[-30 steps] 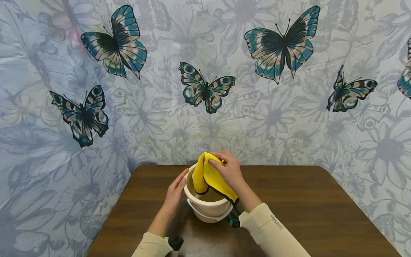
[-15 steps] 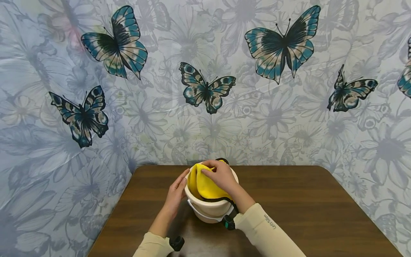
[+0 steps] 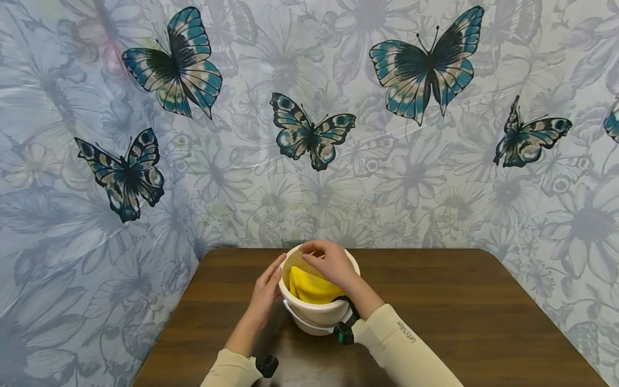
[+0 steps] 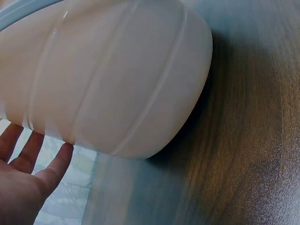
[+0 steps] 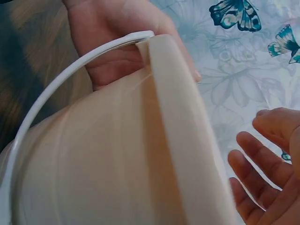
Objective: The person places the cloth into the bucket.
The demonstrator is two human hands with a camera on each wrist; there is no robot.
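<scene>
A cream bucket (image 3: 306,313) stands on the table, with a yellow cloth (image 3: 313,286) lying inside it, lower than the rim. My left hand (image 3: 263,294) rests against the bucket's left side; the left wrist view has its fingers (image 4: 57,165) extended, tips touching the wall. Over the opening, my right hand (image 3: 331,264) hovers with loosely bent fingers and nothing in them. In the right wrist view that hand (image 5: 269,173) appears apart from the rim, its fingers spread. The white bail handle (image 5: 61,77) hangs down against the bucket's front.
The brown wooden table (image 3: 435,306) extends to both sides of the bucket. Behind it is a floral wall covering (image 3: 411,209) with printed butterflies. Dark wrist straps (image 3: 266,366) sit on both arms.
The yellow cloth has gone down into the bucket, and my right hand has let go of it. That hand has lowered slightly and moved left. My left hand stays at the bucket's side.
</scene>
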